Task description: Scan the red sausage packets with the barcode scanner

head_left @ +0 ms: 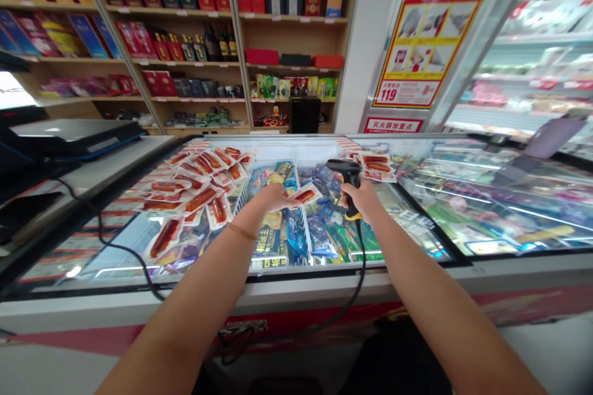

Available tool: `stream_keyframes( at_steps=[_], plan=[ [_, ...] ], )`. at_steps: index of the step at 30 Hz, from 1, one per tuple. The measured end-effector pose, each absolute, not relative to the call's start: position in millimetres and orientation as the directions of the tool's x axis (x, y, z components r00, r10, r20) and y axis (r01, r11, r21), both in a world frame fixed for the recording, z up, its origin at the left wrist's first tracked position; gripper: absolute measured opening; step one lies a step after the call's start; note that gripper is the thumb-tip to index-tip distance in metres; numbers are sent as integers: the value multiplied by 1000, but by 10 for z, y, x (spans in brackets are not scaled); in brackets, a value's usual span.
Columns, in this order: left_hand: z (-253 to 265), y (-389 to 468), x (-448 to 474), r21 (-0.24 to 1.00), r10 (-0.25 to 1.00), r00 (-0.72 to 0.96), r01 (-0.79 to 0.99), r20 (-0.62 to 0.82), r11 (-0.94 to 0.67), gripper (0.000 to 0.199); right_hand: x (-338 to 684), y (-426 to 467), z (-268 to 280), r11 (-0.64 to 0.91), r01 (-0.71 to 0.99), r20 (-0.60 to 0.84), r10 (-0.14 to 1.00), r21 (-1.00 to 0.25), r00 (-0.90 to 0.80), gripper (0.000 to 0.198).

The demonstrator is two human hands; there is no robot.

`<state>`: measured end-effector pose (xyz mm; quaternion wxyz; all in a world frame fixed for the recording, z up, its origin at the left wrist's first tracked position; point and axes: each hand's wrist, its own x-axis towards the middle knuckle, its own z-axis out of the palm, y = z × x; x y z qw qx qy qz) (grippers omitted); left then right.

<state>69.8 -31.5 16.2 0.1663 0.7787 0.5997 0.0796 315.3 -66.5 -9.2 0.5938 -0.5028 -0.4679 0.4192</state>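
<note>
Between the fingers of my left hand (274, 197) is a clear vacuum-packed sausage (306, 195), held by its left end above the freezer. My right hand (360, 197) is wrapped around the handle of a black barcode scanner (343, 166), whose head points left, above and to the right of the pack. From its yellow-trimmed base a black cable (362, 259) hangs down over the freezer's front edge. A spread pile of similar sausage packs (200, 199) lies on the glass at the left. A smaller group of packs (377, 163) lies at the back right.
Under the glass of the chest freezer (296, 284) are bagged frozen goods (271, 241) and wire dividers. A flat scale-like device (78, 133) stands on the left counter. Shelves of boxes and bottles (213, 43) line the back, beside a red fire-hydrant sign (435, 24).
</note>
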Motion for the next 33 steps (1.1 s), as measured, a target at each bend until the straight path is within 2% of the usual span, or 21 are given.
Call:
stream_keyframes(
  at_steps=[3,5,8,11,13,15,18,23,28,33],
  plan=[
    [138,-378,735,356,955,291,900,-59,-252,42,3159,-682,-91,145,1,141,966,-989,215,27],
    [122,-381,751,412,960,279,876,-8,-251,41,3159,-701,-82,140,37,145,967,-989,209,27],
    [80,-349,772,560,964,242,786,111,-262,31,3145,-737,-59,145,71,157,969,-987,191,26],
    [7,-300,807,759,977,186,621,101,-196,23,3126,-768,-34,156,90,171,966,-984,194,26],
    [-53,-266,831,881,989,134,458,65,-120,29,3118,-780,-26,160,104,177,966,-982,187,26],
    [-107,-236,843,950,993,103,299,58,-86,37,3117,-784,-30,163,112,181,968,-980,174,26],
    [-151,-201,836,978,990,113,180,87,-106,36,3120,-780,-49,166,109,182,968,-980,170,28],
    [-160,-171,817,975,983,157,183,97,-126,7,3112,-784,-63,166,96,180,969,-981,169,29],
    [-200,-165,829,965,980,163,214,115,-149,21,3112,-787,-69,157,131,178,970,-979,164,30],
    [-257,-126,840,960,981,49,202,186,-192,26,3131,-779,-110,156,170,181,973,-973,145,28]
  ],
)
